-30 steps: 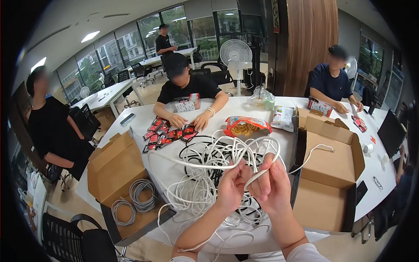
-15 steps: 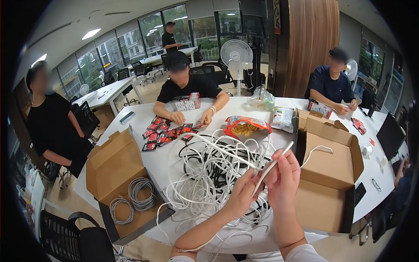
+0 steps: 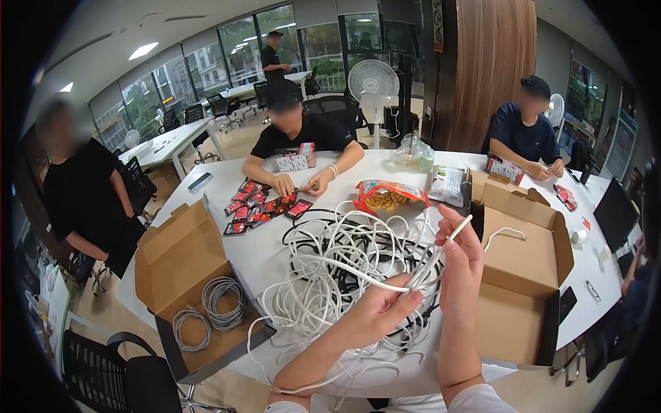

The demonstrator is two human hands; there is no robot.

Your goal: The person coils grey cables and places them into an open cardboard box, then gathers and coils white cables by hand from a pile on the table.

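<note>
My left hand is closed on strands of a white cable, just above the front right of a tangled heap. To its right and a little higher, my right hand pinches a piece of the same white cable between fingertips and thumb. White cables lie loosely looped across the table, mixed with black cables. One white strand crosses my left forearm. Coiled grey cables lie in the open cardboard box at the left.
An open cardboard box stands at the right with a white cable end over it. Behind the heap are an opened snack bag and a white packet. A seated person handles red packets; other people sit or stand around.
My hands have moved apart, the left lower and the right higher and to the right. The big white loop between them has dropped toward the heap.
</note>
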